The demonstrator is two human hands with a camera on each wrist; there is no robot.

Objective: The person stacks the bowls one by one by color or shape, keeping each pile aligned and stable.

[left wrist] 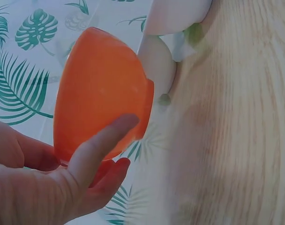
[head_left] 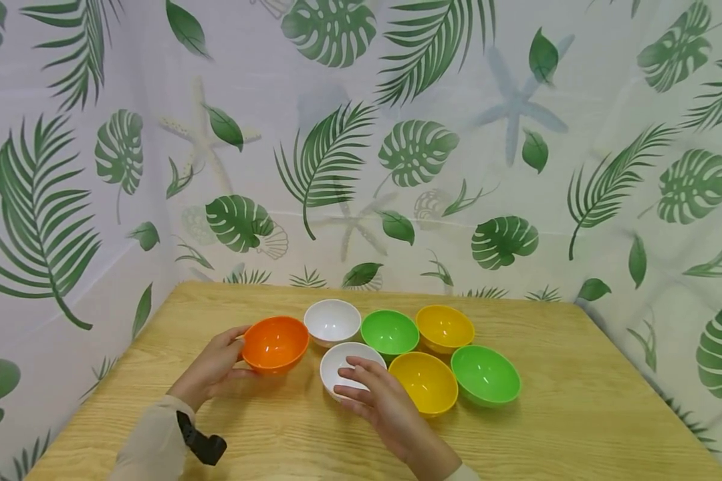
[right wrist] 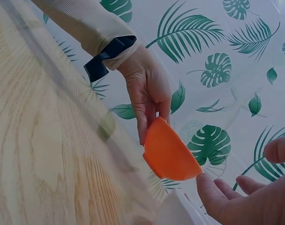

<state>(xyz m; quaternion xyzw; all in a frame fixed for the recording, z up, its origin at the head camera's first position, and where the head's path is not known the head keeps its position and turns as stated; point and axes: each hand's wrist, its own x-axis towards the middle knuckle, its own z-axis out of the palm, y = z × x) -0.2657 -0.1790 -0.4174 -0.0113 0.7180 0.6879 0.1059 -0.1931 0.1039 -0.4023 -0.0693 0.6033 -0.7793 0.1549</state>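
Note:
My left hand (head_left: 215, 366) grips an orange bowl (head_left: 275, 346) by its left side, the thumb and fingers bent around the wall. In the left wrist view the orange bowl (left wrist: 102, 89) is held above the wooden surface, its foot apart from it. My right hand (head_left: 388, 409), fingers spread and holding nothing, hovers over the front white bowl (head_left: 332, 366) and covers part of it. From the right wrist, the fingertips of the right hand (right wrist: 245, 199) overlap the orange bowl's near edge.
A second white bowl (head_left: 332, 322), two green bowls (head_left: 390, 333) and two yellow bowls (head_left: 445, 327) stand close together in two rows on the wooden table (head_left: 265, 434). A leaf-patterned cloth (head_left: 349, 167) hangs behind the table. A black strap band (head_left: 200, 441) circles the left wrist.

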